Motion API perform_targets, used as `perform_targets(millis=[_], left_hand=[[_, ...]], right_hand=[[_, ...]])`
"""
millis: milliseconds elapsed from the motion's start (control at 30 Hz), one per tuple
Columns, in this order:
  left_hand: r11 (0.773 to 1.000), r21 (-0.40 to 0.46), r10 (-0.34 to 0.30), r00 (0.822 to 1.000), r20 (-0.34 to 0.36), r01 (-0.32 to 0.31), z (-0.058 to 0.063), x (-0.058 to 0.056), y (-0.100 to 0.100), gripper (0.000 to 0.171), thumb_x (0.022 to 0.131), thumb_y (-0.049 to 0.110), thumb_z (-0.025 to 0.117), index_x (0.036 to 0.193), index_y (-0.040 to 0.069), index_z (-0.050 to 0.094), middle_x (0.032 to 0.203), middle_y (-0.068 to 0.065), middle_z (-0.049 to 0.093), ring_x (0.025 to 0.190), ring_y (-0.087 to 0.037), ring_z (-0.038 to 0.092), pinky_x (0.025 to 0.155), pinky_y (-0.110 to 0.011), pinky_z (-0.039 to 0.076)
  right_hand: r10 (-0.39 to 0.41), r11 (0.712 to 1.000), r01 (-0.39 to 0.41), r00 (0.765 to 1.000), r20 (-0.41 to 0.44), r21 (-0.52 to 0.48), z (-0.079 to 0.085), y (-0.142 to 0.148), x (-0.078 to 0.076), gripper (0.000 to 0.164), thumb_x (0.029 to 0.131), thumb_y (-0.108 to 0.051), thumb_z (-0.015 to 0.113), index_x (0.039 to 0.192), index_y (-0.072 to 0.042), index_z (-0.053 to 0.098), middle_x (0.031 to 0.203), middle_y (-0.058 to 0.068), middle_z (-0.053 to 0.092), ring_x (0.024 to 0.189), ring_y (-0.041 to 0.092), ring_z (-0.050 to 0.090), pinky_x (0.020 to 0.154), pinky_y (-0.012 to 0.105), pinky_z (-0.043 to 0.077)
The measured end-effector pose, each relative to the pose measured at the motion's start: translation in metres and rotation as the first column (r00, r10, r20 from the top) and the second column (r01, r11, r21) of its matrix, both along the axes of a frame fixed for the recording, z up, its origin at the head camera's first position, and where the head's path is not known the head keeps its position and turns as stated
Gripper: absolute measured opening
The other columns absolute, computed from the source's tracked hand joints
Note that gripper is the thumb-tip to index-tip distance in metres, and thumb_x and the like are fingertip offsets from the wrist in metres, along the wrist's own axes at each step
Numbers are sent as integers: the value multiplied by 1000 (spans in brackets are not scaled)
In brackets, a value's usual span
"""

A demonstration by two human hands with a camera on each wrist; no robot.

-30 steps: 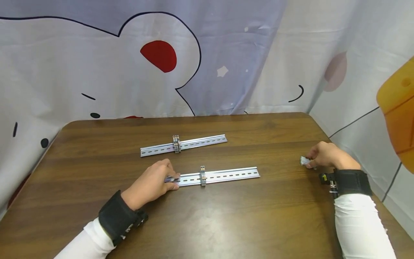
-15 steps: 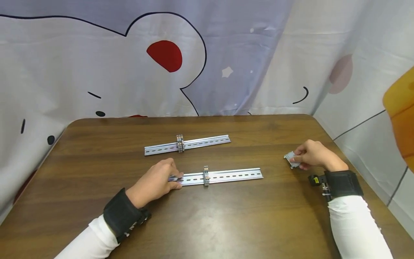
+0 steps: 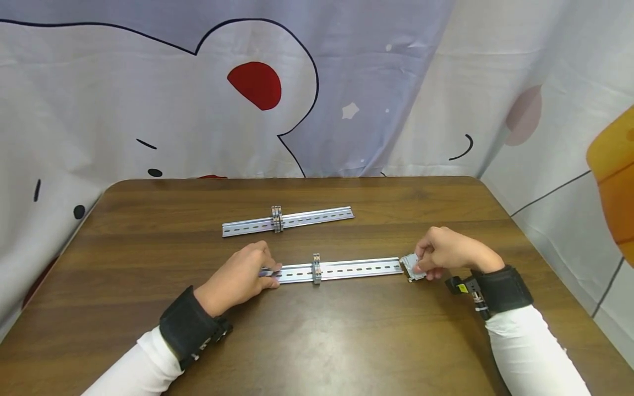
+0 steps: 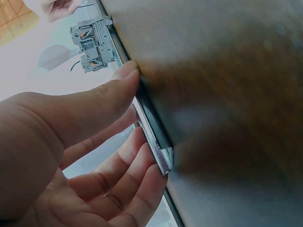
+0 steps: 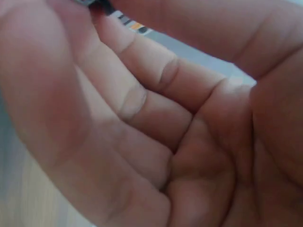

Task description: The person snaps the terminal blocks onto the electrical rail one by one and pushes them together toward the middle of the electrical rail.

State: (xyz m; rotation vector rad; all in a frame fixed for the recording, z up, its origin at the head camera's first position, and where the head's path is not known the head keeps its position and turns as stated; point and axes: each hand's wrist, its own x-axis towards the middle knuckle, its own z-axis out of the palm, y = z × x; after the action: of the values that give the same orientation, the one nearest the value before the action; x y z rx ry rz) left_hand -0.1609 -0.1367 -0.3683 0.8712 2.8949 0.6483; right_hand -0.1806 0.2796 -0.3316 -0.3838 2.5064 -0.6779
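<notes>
My left hand (image 3: pixel 239 276) pinches the left end of the nearer slotted DIN rail (image 3: pixel 359 268), thumb on the near edge and fingers on the far edge. A grey terminal block (image 3: pixel 316 269) sits clipped across that rail, right of the hand; the left wrist view shows this terminal block (image 4: pixel 93 45) with orange spots. At the rail's right end, my right hand (image 3: pixel 448 253) pinches a loose flat grey terminal block (image 3: pixel 412 267) between thumb and fingers, its edge right at the rail end. In the right wrist view the right hand's fingers (image 5: pixel 156 109) hide most of the held block.
Behind lies a second DIN rail (image 3: pixel 322 217), slightly slanted, with several terminal blocks (image 3: pixel 277 219) clipped side by side near its middle. The brown wooden table (image 3: pixel 317 341) ends at a printed curtain (image 3: pixel 386 82) at the back and right.
The right hand has brought the loose terminal block left and nearer, from the table's right side to the rail's right end. The left hand keeps its hold on the rail.
</notes>
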Motion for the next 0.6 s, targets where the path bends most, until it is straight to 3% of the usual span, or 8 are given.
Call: perform_targets(millis=[200,467,600], left_hand=[[1000,-5,2,1000,-7,-2,-1,1,-2,30,76,20,85,102,6,80,88,-6,65,84,-21,63,69,-30,48],[1000,-12,-12,1000,-24,11,-1,1,-2,30,76,20,84,103,5,79,87,-6,64,82,-21,62,67,-29,48],[1000,-9,-12,1000,-23,12,-1,1,0,30,76,20,84,102,5,80,87,-6,64,84,-21,62,69,-30,49]], right_hand=[[-71,996,74,994,-86,39,-2,-24,4,26,79,-7,78,100,2,67,55,4,69,45,12,65,48,31,55],[-75,990,99,973,-218,102,-3,-40,9,22,80,-5,75,99,0,65,49,2,67,40,11,62,49,27,48],[-88,983,130,954,-285,131,-5,-42,10,19,76,-2,72,94,0,64,47,2,65,39,11,61,51,26,48]])
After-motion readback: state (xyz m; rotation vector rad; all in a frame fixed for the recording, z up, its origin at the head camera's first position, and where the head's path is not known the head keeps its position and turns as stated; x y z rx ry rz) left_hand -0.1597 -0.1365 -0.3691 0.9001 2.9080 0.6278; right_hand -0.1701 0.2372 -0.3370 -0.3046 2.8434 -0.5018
